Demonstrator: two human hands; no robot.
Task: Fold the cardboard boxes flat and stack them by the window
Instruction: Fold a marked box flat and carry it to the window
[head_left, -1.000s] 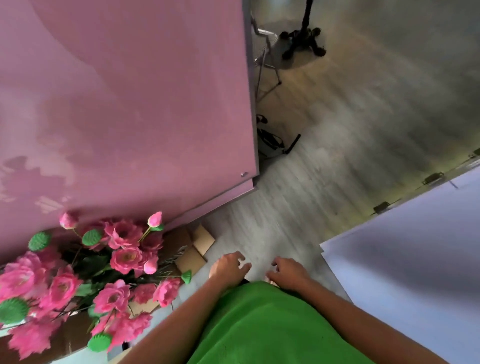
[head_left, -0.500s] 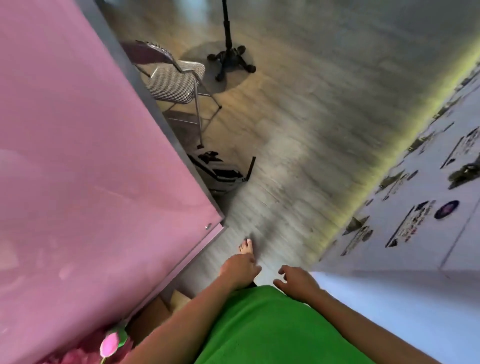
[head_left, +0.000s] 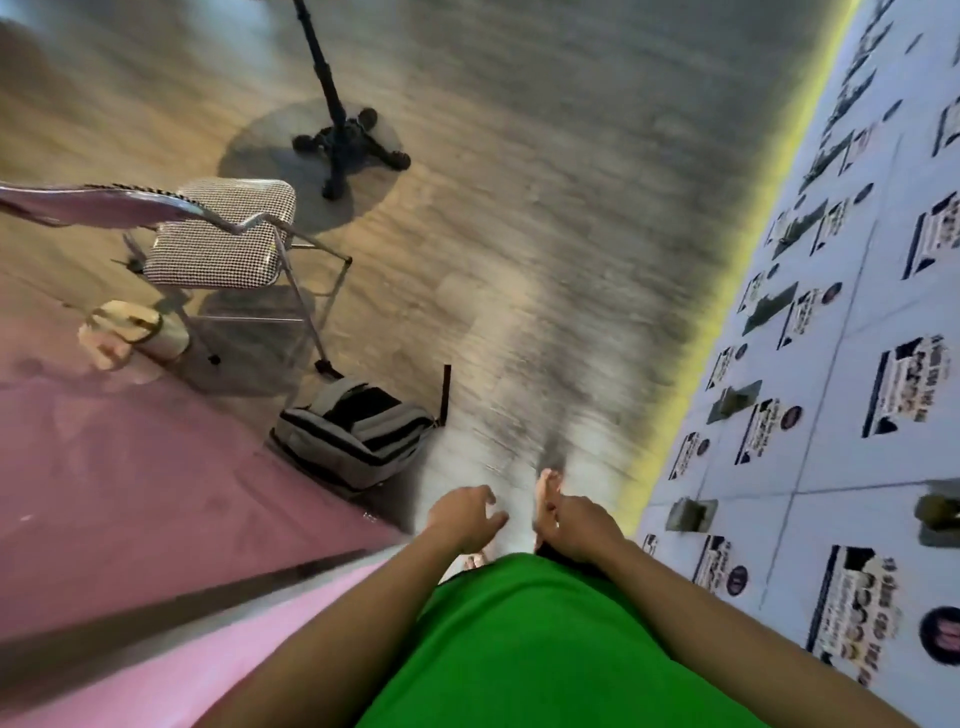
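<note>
No cardboard box shows in the head view. My left hand (head_left: 465, 517) hangs in front of my green shirt with its fingers loosely curled and nothing in it. My right hand (head_left: 579, 525) is beside it, also loosely curled and holding nothing. A bare foot (head_left: 545, 486) shows on the floor just beyond my hands. The picture is blurred by motion.
A pink panel (head_left: 130, 493) runs along my left. Beyond it stand a grey backpack (head_left: 358, 434), a checked folding chair (head_left: 221, 234), a pale bag (head_left: 132, 330) and a black stand (head_left: 343, 140). A white wall of lockers with stickers (head_left: 831, 389) lines the right. Wood floor (head_left: 519, 234) lies ahead.
The view has swung away from the pink flowers and the cardboard by the panel, onto the open floor. The chair, backpack and lockers have come into view. Both hands stay empty.
</note>
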